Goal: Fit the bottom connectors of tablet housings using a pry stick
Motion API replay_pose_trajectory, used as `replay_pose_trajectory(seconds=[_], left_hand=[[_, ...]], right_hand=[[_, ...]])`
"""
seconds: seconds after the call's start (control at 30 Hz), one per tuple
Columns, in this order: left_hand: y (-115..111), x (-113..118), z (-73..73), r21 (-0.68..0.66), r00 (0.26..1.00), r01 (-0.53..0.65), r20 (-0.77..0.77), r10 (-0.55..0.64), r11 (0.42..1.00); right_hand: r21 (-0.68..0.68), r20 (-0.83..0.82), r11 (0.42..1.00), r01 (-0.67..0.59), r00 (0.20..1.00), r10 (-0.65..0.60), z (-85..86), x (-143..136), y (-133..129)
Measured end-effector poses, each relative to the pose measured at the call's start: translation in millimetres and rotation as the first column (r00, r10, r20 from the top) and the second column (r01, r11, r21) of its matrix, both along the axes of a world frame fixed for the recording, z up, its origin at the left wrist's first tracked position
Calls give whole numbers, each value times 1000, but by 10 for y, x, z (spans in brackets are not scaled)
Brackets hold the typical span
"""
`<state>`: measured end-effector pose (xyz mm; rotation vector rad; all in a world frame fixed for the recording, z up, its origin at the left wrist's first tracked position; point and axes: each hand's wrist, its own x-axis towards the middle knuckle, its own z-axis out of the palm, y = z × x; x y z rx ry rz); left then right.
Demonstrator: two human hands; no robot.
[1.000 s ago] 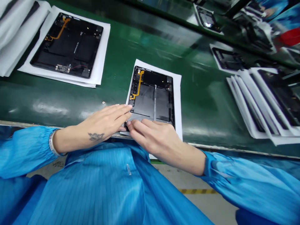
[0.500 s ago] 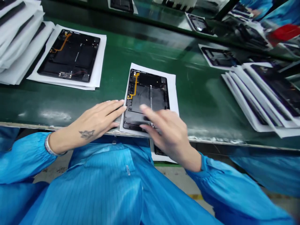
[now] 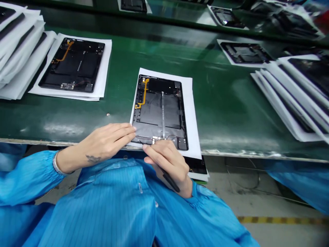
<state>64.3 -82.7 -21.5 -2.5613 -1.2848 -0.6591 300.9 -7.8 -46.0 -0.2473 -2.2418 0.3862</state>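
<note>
An open tablet housing point(image 3: 151, 118) lies on white paper point(image 3: 191, 113) at the table's front edge. It has an orange flex cable point(image 3: 144, 94), a grey ribbon strip and, at its near edge, a small circuit board point(image 3: 155, 139) with thin wires. My left hand point(image 3: 110, 139) rests flat beside its near left corner, fingers stretched out, fingertips touching the rim. My right hand point(image 3: 167, 157) is closed around a slim black tool point(image 3: 170, 180), whose rear end sticks out below the palm. The tool's thin tip is near the housing's lower edge; its exact kind is hidden.
Another open housing point(image 3: 73, 67) lies on paper to the left, beside a tall paper-layered stack point(image 3: 20, 55). More stacked housings stand right point(image 3: 293, 99). A small bit point(image 3: 108, 114) lies on the green table point(image 3: 218, 103). Below the edge, another housing point(image 3: 197, 166) shows.
My right hand has moved down and left to the housing's near edge and closed; the black tool now shows in it. My left hand has shifted slightly toward me.
</note>
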Motion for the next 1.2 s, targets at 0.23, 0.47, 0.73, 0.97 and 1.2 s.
replay_pose_trajectory(seconds=[0.23, 0.47, 0.73, 0.97, 1.2], left_hand=[[-23, -3, -30, -26, 999, -27, 24, 28, 999], [29, 73, 41, -15, 995, -50, -82, 49, 999], [43, 314, 181, 25, 937, -144, -317, 145, 989], [44, 313, 151, 69, 942, -150, -292, 164, 986], [78, 302, 159, 88, 956, -116, -260, 136, 989]], right_hand=[[65, 37, 988, 140, 989, -143, -34, 31, -7], [-48, -2, 971, 234, 972, -234, 105, 174, -31], [-486, 14, 874, 12, 1000, -6, 394, -183, 225], [-492, 66, 871, -3, 997, 40, 330, -192, 262], [-438, 68, 898, -45, 994, 83, 344, -202, 252]])
